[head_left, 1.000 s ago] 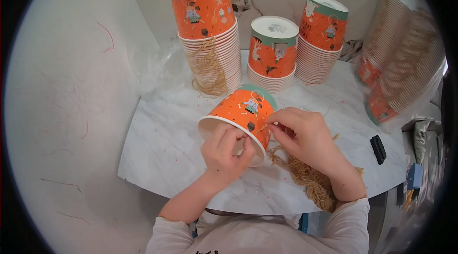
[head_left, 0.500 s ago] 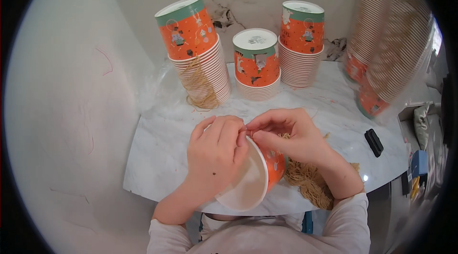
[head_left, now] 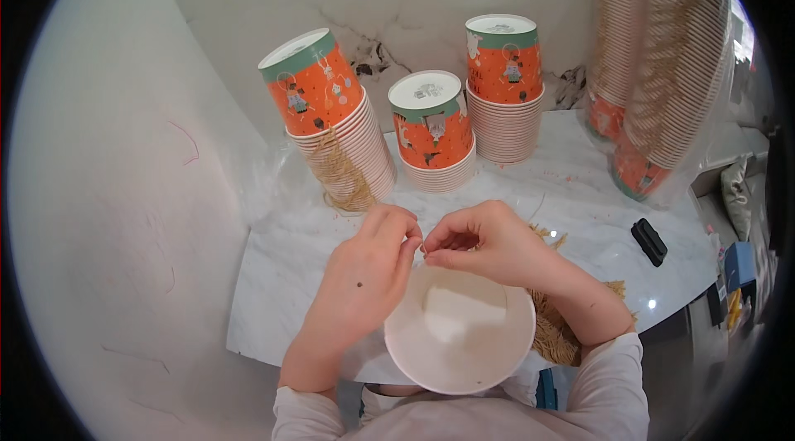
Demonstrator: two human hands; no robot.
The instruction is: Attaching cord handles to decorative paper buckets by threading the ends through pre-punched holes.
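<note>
A white-lined paper bucket point(head_left: 460, 358) lies with its wide mouth toward me at the near edge of the table. Just above its far rim, my left hand point(head_left: 364, 267) and my right hand point(head_left: 493, 242) meet fingertip to fingertip. Both pinch what looks like a short bit of thin pale string point(head_left: 424, 249), mostly hidden by the fingers. Under my right forearm lies a loose bundle of tan string point(head_left: 556, 333).
Upside-down stacks of orange-and-green paper buckets stand at the back: a left stack point(head_left: 319, 101) draped with tan string point(head_left: 339, 172), a middle stack point(head_left: 431, 122) and a right stack point(head_left: 505, 85). Bagged bucket stacks point(head_left: 662, 85) rise at far right, near a small black object point(head_left: 649, 242).
The bucket has turned from its side, and its mouth now faces up toward me. My hands have come off its rim and stay pinched together. The view has shifted slightly.
</note>
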